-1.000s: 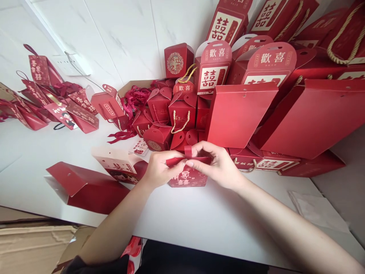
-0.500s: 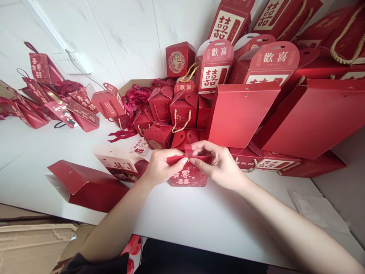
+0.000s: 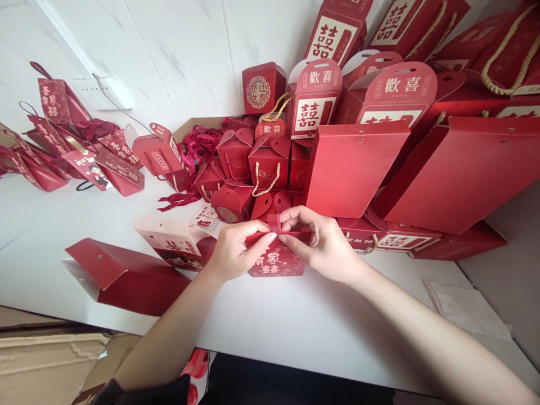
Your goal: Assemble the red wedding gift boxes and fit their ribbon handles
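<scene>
A small red gift box (image 3: pixel 276 265) with gold characters on its front stands on the white table in front of me. From its top edge a short red ribbon loop (image 3: pixel 274 223) sticks up. My left hand (image 3: pixel 240 248) pinches the top edge on the left, its thumb against the front by the loop's base. On the other side my right hand (image 3: pixel 323 242) is closed on the same edge, thumb in front, with its forefinger touching the loop behind. Their fingers partly cover the top of the box; how the ribbon is fixed there is hidden.
Red boxes with rope handles (image 3: pixel 270 166) are crowded behind my hands. Two tall plain red boxes (image 3: pixel 354 171) stand at the right. A red box (image 3: pixel 126 278) lies at the left, beside a white-and-red box (image 3: pixel 169 242). Finished-looking ribbon-loop boxes (image 3: pixel 54 135) sit far left.
The ribbon loop looks rounder and slightly lower than before. Both hands keep their grip at the box's top edge. The whole view has shifted slightly.
</scene>
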Motion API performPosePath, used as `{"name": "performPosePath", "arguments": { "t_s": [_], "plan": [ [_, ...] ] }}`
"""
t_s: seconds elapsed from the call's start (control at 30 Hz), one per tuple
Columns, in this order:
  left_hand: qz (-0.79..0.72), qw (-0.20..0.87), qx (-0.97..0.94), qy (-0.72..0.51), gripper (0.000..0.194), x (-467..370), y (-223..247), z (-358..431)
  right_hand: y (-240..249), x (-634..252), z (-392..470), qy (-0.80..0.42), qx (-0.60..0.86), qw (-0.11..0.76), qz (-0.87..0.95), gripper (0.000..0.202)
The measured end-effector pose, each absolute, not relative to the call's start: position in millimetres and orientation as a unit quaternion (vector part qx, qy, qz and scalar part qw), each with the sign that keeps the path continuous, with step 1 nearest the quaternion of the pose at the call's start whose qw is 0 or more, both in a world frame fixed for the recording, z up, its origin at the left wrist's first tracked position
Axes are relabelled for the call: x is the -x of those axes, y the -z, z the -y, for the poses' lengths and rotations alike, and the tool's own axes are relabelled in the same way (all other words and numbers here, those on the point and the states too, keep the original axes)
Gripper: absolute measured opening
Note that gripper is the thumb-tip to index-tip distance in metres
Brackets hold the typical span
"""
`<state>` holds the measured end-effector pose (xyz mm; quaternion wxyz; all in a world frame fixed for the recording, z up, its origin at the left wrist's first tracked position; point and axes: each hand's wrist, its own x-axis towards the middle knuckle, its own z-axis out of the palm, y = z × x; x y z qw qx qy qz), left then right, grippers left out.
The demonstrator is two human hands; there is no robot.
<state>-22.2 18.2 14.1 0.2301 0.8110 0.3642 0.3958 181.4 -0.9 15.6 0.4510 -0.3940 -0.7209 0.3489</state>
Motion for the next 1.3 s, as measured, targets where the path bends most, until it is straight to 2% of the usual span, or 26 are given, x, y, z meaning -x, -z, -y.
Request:
{"name": "performPosePath", "arguments": {
  "t_s": [0.17,0.3,0.37,0.47,0.57,0.73,0.87,0.97,1.17,1.3],
  "plan": [
    [-0.361,0.28,-0.806,-0.377,0.02,25,-18,-22,-14,-184,-2,-0.39,0.379,0.443,0.713,0.019],
    [-0.362,0.355,-0.783,-0.361,0.029,30,-15,-24,-16,-190,-5,-0.411,0.393,0.438,0.696,0.026],
    [-0.357,0.38,-0.767,-0.373,0.03,31,-13,-25,-20,-194,-6,-0.395,0.375,0.46,0.701,0.017],
    [-0.34,0.392,-0.759,-0.392,0.028,29,-12,-24,-24,-197,-5,-0.312,0.33,0.479,0.751,0.002],
    [-0.35,0.372,-0.763,-0.397,0.024,23,-13,-21,-24,-196,-4,-0.223,0.291,0.465,0.806,0.009],
    [-0.403,0.355,-0.74,-0.405,0.045,17,-14,-17,-15,-189,-4,-0.088,0.302,0.455,0.833,0.013],
    [-0.416,0.335,-0.737,-0.414,0.047,17,-14,-17,-10,-184,-3,0.004,0.304,0.446,0.842,0.019],
    [-0.424,0.316,-0.741,-0.414,0.046,17,-15,-17,-8,-183,-3,0.03,0.307,0.438,0.844,0.023],
    [-0.424,0.275,-0.764,-0.401,0.044,18,-14,-18,-10,-185,-5,-0.007,0.299,0.401,0.866,0.025],
    [-0.417,0.284,-0.763,-0.403,0.042,19,-14,-19,-13,-189,-7,-0.201,0.289,0.445,0.823,0.02]
  ]
}}
